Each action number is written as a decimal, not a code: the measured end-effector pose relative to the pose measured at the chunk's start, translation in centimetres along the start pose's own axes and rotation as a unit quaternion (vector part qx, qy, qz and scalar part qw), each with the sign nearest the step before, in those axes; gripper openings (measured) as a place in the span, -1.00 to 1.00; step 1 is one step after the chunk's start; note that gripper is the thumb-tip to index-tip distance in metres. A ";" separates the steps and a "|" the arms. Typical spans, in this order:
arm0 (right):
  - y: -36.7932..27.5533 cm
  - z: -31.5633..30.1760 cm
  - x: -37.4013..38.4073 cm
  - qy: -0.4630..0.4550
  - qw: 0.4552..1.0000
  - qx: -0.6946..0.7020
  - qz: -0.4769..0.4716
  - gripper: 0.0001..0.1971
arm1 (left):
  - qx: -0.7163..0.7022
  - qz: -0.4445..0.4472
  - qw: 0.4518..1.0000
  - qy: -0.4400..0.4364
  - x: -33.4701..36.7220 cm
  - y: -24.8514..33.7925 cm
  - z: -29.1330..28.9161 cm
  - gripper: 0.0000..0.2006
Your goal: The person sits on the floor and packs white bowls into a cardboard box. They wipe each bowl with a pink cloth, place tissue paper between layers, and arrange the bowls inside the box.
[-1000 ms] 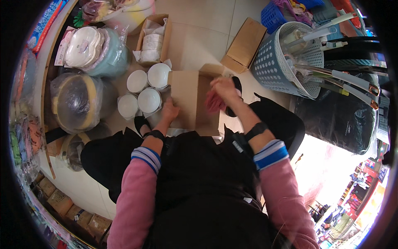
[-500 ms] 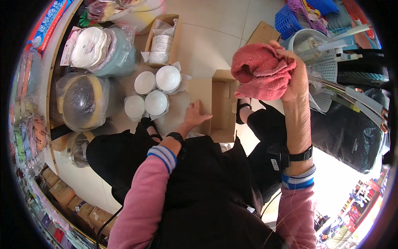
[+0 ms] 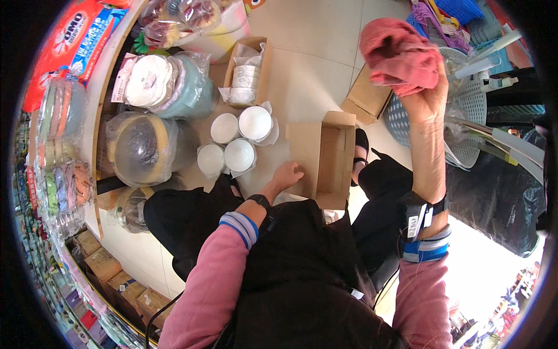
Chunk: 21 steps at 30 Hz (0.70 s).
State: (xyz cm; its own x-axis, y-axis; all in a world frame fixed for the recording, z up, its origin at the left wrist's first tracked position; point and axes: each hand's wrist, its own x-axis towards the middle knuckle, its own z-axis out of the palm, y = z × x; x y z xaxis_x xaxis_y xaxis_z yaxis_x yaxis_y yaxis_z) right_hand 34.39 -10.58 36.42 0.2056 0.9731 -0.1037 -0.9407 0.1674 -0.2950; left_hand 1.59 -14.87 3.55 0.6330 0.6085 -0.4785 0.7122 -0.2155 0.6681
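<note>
My right hand (image 3: 427,96) is raised at the upper right, its fingers wrapped round a bunched red cloth (image 3: 398,55). Below and to the left, a cardboard box (image 3: 334,166) stands between my feet with its top open and one flap folded out. At the lower left part of that flap, my left hand (image 3: 286,176) has its fingers bent over the cardboard; the exact grip is partly hidden. White bowls stand in four short stacks left of the box, among them a bowl (image 3: 239,154) nearest my left hand, with paper between them.
Behind the bowls is another cardboard box (image 3: 264,72) with wrapped white bowls on their sides. Plastic-wrapped dishes (image 3: 152,80) and a yellow-rimmed container (image 3: 142,148) line the left. At right stand a perforated basket (image 3: 472,107) and a closed carton (image 3: 367,99).
The view has shifted, so the scene sits lower and further right. My right hand has lifted the red cloth up and away from the open box. My left hand's spread fingers have curled in.
</note>
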 end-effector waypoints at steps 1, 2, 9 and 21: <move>0.3 0.3 -0.2 -0.073 0.997 0.025 0.001 -0.54 | 0.013 -0.001 1.000 -0.013 -0.3 -0.1 -0.3 -0.55; 0.4 0.8 -0.5 -0.110 0.993 0.040 -0.020 -0.48 | 0.030 -0.001 0.999 -0.027 -0.5 -0.1 -0.7 -0.58; 4.1 2.7 -1.1 0.037 0.998 -0.011 -0.051 -0.68 | 0.043 -0.023 0.998 -0.028 -4.3 -0.2 -3.1 -0.64; 5.6 3.7 -1.4 0.149 0.987 -0.067 -0.007 -0.70 | 0.140 -0.172 0.975 0.009 -8.4 -6.5 -4.6 -0.71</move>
State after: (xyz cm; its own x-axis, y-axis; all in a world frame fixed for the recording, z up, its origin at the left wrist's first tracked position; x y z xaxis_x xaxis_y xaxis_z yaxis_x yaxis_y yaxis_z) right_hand 27.83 -10.39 38.46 0.3065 0.8781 -0.3673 -0.8972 0.1377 -0.4196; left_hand -9.69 -15.09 5.83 0.3386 0.6947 -0.6346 0.9378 -0.1943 0.2877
